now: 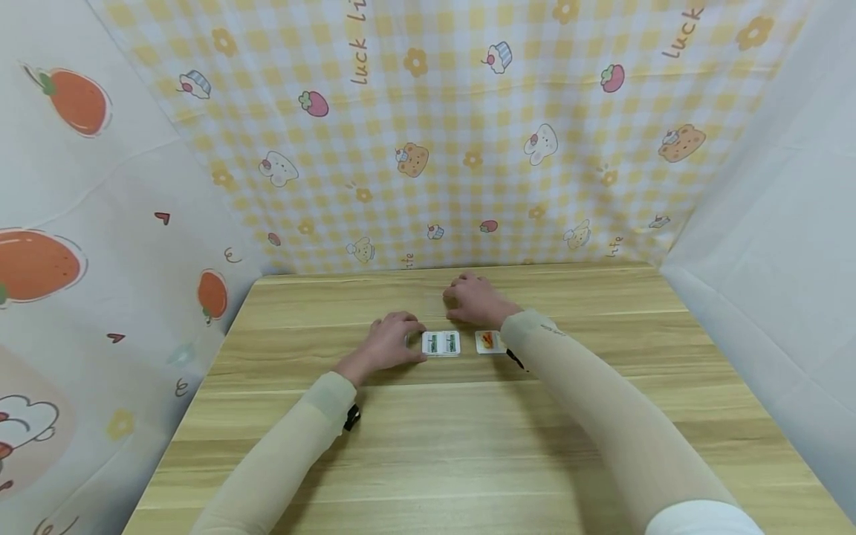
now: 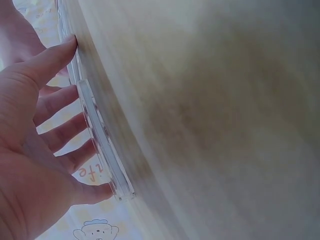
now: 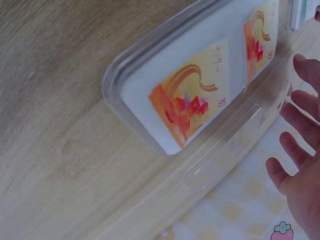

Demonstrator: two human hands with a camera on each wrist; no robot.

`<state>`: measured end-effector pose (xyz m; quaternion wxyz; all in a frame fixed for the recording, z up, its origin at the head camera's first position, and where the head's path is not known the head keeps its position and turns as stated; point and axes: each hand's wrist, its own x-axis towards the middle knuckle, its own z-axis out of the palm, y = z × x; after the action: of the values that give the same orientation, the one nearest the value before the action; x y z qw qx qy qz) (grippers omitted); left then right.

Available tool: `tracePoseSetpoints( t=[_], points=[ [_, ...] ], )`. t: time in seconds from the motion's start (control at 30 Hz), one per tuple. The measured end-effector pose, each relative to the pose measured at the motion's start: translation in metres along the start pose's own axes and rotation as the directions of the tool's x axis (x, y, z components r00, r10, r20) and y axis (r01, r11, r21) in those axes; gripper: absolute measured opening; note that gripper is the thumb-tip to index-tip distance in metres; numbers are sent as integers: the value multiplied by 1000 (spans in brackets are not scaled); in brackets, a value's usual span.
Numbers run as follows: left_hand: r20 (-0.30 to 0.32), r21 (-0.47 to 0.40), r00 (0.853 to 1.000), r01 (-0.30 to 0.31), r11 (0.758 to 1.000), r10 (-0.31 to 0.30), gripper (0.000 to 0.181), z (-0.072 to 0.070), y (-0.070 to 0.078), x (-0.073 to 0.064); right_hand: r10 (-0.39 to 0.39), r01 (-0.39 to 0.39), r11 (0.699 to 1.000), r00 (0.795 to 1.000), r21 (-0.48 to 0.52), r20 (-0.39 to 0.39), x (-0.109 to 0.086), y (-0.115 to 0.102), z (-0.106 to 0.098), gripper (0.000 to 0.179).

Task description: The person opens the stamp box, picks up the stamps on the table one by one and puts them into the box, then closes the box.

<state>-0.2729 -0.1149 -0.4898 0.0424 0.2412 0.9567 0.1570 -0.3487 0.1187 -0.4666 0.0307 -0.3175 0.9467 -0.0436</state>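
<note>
A clear case with two green-printed paper pieces (image 1: 441,343) lies flat on the table. At its left end my left hand (image 1: 393,343) is spread, thumb and index fingertip by its corners. In the left wrist view, spread fingers touch the edge of a clear plastic slab (image 2: 105,142). My right hand (image 1: 478,299) is behind the cases, fingers loosely bent, beside a faint clear plastic piece (image 1: 435,303). A second clear case (image 1: 490,342), partly hidden by the right sleeve, holds orange-and-yellow printed papers (image 3: 192,100). The right wrist view shows the right fingers spread and holding nothing.
The wood-grain table (image 1: 428,446) runs back to a yellow checked curtain (image 1: 428,148). White cloth hangs at the left (image 1: 134,223) and right (image 1: 782,223). Both forearms wear pale sleeves, with a dark device under each wrist.
</note>
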Motion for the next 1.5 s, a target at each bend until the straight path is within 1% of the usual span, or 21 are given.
tracePoseSetpoints(
  t=[0.13,0.23,0.33,0.47,0.6,0.73,0.87,1.0,1.1,1.2,1.3,1.4,1.5],
  points=[
    [2,9,1000,-6,1000,6,61,-1,-2,1,-1,1,1000,1000,6,-5,0,0,-1,46],
    [24,-4,1000,-15,1000,15,64,-3,-3,1,-12,12,1000,1000,-2,-18,1,0,-2,48],
    [61,-72,998,-3,997,8,68,-9,-6,1,-37,37,999,999,3,-35,1,-2,-5,50],
    [79,-171,997,30,985,-17,71,-17,-12,1,-62,62,998,997,15,-35,0,-7,-12,51],
    [65,-213,997,45,976,-32,71,-24,-14,2,-84,84,996,996,-1,-33,-6,-10,-16,51],
    [52,-240,998,33,970,-21,73,-26,-14,2,-126,126,992,991,-11,-41,-16,-12,-16,47],
    [49,-275,999,15,961,-2,75,-24,-11,4,-172,171,985,984,-30,-38,-25,-13,-12,47],
    [60,-278,997,-28,960,47,74,-19,-8,7,-193,193,981,981,4,-38,-35,-16,-9,46],
    [73,-282,993,-64,957,88,70,-16,-5,8,-199,201,979,979,25,-52,-40,-19,-6,45],
    [89,-275,989,-86,958,115,66,-12,-4,9,-203,204,979,978,21,-57,-43,-22,-2,45],
    [96,-248,987,-98,964,125,62,-9,-3,11,-201,202,979,979,9,-43,-45,-24,2,46],
    [89,-226,988,-103,969,126,60,-8,-2,12,-190,190,982,981,13,-28,-47,-25,4,48],
    [90,-221,988,-102,970,125,60,-8,-2,12,-191,192,981,981,10,-37,-48,-26,7,49]
  ],
)
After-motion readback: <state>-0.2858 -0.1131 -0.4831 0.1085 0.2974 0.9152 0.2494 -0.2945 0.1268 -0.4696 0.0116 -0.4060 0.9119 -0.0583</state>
